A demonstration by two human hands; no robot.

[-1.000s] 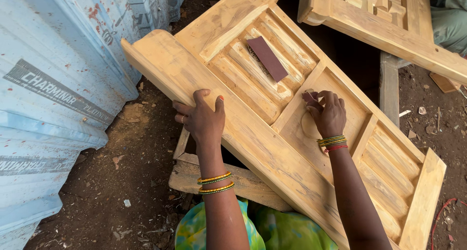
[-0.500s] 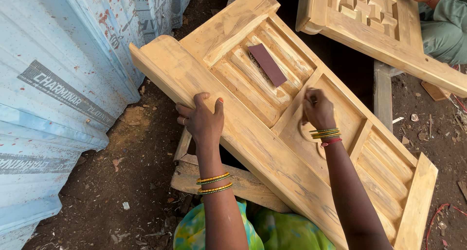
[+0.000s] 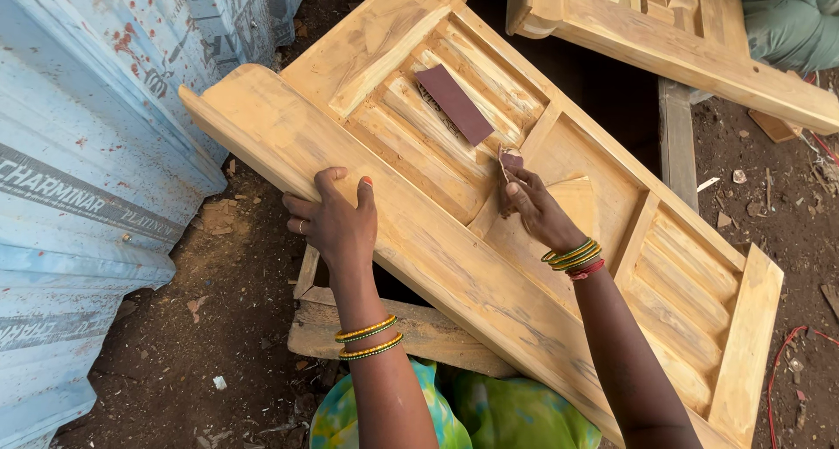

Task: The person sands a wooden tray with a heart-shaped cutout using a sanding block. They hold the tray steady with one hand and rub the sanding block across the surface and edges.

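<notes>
On bare dirt ground (image 3: 201, 327) beside a blue metal sheet (image 3: 79, 152), a wooden door panel (image 3: 419, 239) is tilted on a plank (image 3: 428, 331). Its edge is clasped by the left hand (image 3: 336, 226); a sandpaper scrap (image 3: 509, 162) is pinched in the right hand (image 3: 537, 213). The panel could slide if that clasp loosens.

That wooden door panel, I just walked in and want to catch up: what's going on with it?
A person is working on a pale carved wooden door panel that lies tilted on wooden supports over dirt ground. The left hand grips the panel's outer edge. The right hand presses a small piece of sandpaper against a recessed section. A larger dark sandpaper sheet lies loose on the grooved panel above. A second carved panel rests nearby, beside corrugated sheets.
</notes>
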